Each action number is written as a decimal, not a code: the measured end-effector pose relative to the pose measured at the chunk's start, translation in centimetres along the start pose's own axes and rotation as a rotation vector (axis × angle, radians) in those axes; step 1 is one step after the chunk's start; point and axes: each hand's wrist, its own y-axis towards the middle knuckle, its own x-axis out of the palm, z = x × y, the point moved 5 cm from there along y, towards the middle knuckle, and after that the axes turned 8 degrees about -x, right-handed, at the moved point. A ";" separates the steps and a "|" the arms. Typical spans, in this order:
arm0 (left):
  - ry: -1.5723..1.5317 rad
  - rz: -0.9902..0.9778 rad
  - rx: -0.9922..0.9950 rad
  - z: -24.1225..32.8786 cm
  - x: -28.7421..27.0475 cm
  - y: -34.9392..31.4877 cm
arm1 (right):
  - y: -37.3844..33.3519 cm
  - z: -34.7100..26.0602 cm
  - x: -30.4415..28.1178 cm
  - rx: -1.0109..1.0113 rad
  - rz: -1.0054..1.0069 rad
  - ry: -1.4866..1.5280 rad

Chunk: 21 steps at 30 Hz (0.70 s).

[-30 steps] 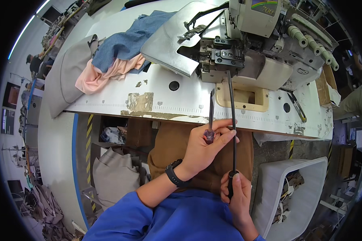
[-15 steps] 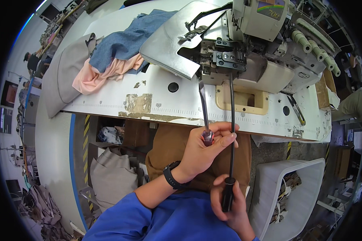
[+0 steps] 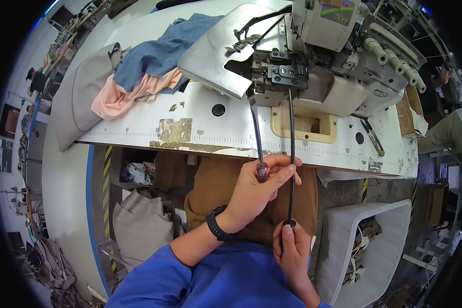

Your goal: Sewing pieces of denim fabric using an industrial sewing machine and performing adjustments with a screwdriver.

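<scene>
The long black screwdriver stands with its tip at the near face of the sewing machine's metal block. The right hand is wrapped round its handle; the left hand pinches its shaft between thumb and fingers, while also gripping a shorter screwdriver pointing away. Far left on the white table lie blue fabric and peach cloth; right, a cutter. Near right stands a pale bin.
</scene>
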 end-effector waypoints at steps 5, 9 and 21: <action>0.039 -0.016 -0.011 -0.4 0.6 0.3 | -0.3 -0.3 -0.9 -0.018 0.034 -0.047; 0.010 -0.024 -0.024 0.5 0.9 0.8 | 0.2 -0.9 -0.9 -0.001 0.033 -0.013; -0.110 0.013 -0.093 -1.7 -1.1 -2.0 | -0.8 -2.0 1.2 0.186 -0.125 0.469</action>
